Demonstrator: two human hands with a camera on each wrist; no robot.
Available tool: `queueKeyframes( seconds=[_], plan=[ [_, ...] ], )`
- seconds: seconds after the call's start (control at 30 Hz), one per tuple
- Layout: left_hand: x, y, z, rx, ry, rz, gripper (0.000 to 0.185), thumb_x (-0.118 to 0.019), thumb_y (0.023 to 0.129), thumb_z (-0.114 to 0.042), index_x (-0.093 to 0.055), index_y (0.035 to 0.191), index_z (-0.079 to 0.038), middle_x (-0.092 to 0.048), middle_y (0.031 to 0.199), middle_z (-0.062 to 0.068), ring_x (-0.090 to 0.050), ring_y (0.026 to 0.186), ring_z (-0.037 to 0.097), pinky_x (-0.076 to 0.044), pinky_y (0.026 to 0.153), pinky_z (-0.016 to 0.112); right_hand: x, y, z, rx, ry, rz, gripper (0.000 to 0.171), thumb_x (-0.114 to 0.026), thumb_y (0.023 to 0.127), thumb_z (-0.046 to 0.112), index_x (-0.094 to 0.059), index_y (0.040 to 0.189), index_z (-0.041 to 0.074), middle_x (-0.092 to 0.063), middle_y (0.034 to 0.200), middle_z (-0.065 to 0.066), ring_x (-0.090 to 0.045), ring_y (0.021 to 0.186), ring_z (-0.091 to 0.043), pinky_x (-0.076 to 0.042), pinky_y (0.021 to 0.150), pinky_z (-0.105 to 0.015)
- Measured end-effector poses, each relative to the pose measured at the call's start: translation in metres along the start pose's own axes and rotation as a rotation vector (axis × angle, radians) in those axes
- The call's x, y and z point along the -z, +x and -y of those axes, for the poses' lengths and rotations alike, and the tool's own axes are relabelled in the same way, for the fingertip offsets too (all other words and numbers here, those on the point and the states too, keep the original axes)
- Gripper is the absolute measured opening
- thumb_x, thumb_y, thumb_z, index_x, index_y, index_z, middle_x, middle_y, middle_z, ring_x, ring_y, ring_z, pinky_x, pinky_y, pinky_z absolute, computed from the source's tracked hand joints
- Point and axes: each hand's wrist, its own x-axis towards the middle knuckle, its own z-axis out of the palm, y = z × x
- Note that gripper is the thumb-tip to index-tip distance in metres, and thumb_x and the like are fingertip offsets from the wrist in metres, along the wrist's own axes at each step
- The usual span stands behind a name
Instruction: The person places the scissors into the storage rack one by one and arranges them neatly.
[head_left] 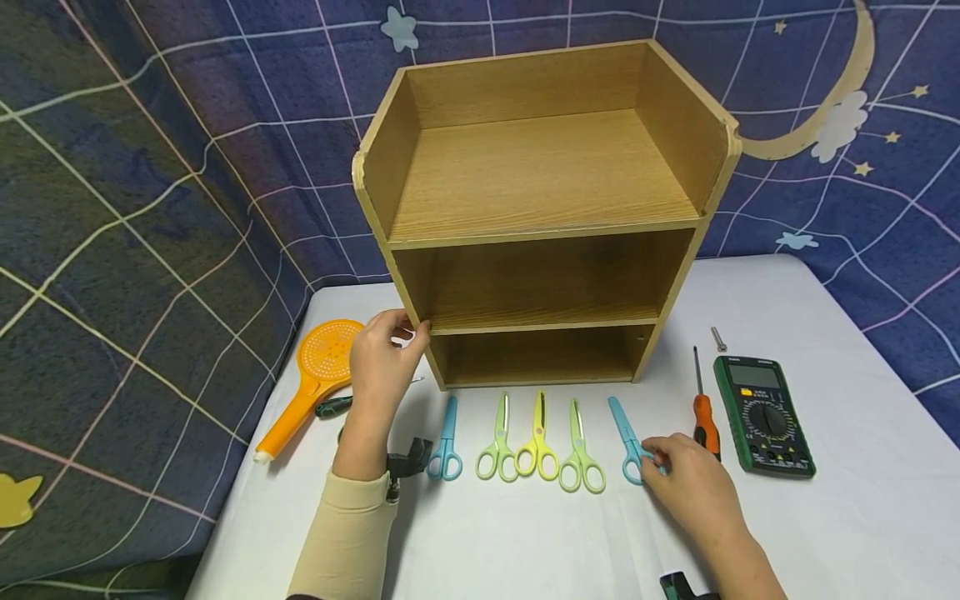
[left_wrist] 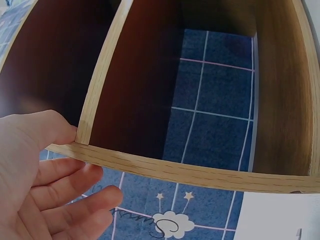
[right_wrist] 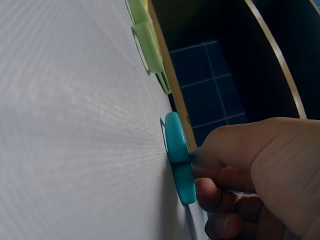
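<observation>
- Desk [head_left: 862, 533] under a white cover carries everything, with a star-and-moon backdrop cloth behind it.
- Wooden shelf unit [head_left: 543, 217] stands upright at the back middle of the desk, three open tiers, all bare as far as the head view shows.
- Left hand [head_left: 382, 367] grips the shelf unit's front left edge at the middle board, thumb over the front and fingers [left_wrist: 75, 192] curled behind it; it looks to be steadying the unit.
- Right hand [head_left: 693, 487] is at the handle loops of the right-most blue scissors [head_left: 628, 442], fingers [right_wrist: 235, 155] curled and pinching the loop [right_wrist: 179, 157] while the scissors lie flat on the desk, right end of the row.
- Step in hand, as I judge it: picking up these blue scissors. The next move calls for a firmer hold through the loops and a clean lift clear of the orange screwdriver [head_left: 705, 412] just beside them.
- Digital multimeter [head_left: 763, 415] sits right of the screwdriver.
- Orange shower head [head_left: 315, 379] lies at far left.
- Row of four more scissors: blue [head_left: 446, 446], green [head_left: 498, 446], yellow [head_left: 537, 442], green [head_left: 579, 454].
</observation>
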Motion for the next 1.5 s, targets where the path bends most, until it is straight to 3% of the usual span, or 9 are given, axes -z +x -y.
queueKeyframes(
  seconds=[0.17, 0.37, 0.57, 0.8, 1.03, 1.27, 1.5],
  plan=[
    [-0.002, -0.001, 0.0, -0.002, 0.006, 0.002, 0.02, -0.077, 0.087, -0.016, -0.075, 0.098, 0.0, -0.072, 0.087, 0.013, -0.071, 0.075, 0.027, -0.055, 0.065, 0.041, 0.003, -0.003, 0.0, -0.022, -0.006, 0.034, 0.022, -0.069, 0.082, 0.009, -0.078, 0.101, 0.003, -0.058, 0.077, 0.003, -0.049, 0.068, -0.016, -0.043, 0.06, -0.035],
    [-0.002, -0.001, -0.003, -0.007, 0.001, 0.007, 0.021, -0.077, 0.087, -0.017, -0.074, 0.098, 0.001, -0.072, 0.087, 0.013, -0.071, 0.075, 0.027, -0.055, 0.065, 0.041, 0.006, -0.005, 0.0, -0.048, -0.035, 0.055, 0.006, -0.075, 0.083, 0.013, -0.076, 0.087, 0.009, -0.058, 0.075, 0.003, -0.051, 0.066, -0.016, -0.044, 0.057, -0.037],
    [-0.002, -0.001, -0.003, 0.003, 0.001, 0.013, 0.021, -0.077, 0.087, -0.017, -0.074, 0.099, 0.001, -0.072, 0.088, 0.013, -0.07, 0.076, 0.027, -0.056, 0.066, 0.041, 0.01, -0.006, 0.002, -0.062, -0.035, 0.045, 0.004, -0.074, 0.082, 0.015, -0.073, 0.082, 0.011, -0.062, 0.073, 0.005, -0.052, 0.063, -0.015, -0.043, 0.054, -0.036],
    [-0.001, -0.003, -0.002, 0.011, -0.003, 0.016, 0.02, -0.076, 0.088, -0.016, -0.074, 0.098, 0.001, -0.071, 0.088, 0.013, -0.07, 0.077, 0.028, -0.055, 0.066, 0.041, 0.03, -0.015, 0.011, -0.074, 0.022, -0.037, 0.003, -0.074, 0.08, 0.015, -0.073, 0.082, 0.013, -0.063, 0.072, 0.006, -0.049, 0.06, -0.016, -0.038, 0.052, -0.033],
    [-0.001, -0.002, -0.001, 0.019, 0.001, 0.011, 0.022, -0.077, 0.088, -0.017, -0.074, 0.099, 0.001, -0.072, 0.088, 0.013, -0.07, 0.077, 0.028, -0.056, 0.067, 0.042, 0.056, -0.02, 0.025, 0.013, 0.041, -0.204, 0.008, -0.076, 0.076, 0.012, -0.074, 0.081, 0.018, -0.059, 0.069, 0.01, -0.042, 0.057, -0.008, -0.033, 0.05, -0.027],
    [0.0, -0.001, -0.001, 0.017, 0.013, 0.009, 0.023, -0.076, 0.088, -0.018, -0.074, 0.1, 0.001, -0.072, 0.088, 0.013, -0.07, 0.077, 0.028, -0.056, 0.067, 0.042, 0.09, -0.019, 0.039, 0.089, 0.081, -0.34, 0.012, -0.081, 0.074, 0.006, -0.078, 0.082, 0.015, -0.06, 0.07, 0.009, -0.043, 0.06, -0.006, -0.031, 0.05, -0.023],
    [-0.001, 0.0, -0.001, 0.012, 0.02, 0.01, 0.023, -0.076, 0.088, -0.019, -0.074, 0.1, 0.001, -0.072, 0.089, 0.013, -0.07, 0.077, 0.028, -0.056, 0.067, 0.042, 0.132, -0.015, 0.054, 0.092, 0.156, -0.43, 0.014, -0.086, 0.077, 0.004, -0.08, 0.087, 0.011, -0.057, 0.07, 0.004, -0.04, 0.06, -0.005, -0.029, 0.048, -0.021]
  ],
)
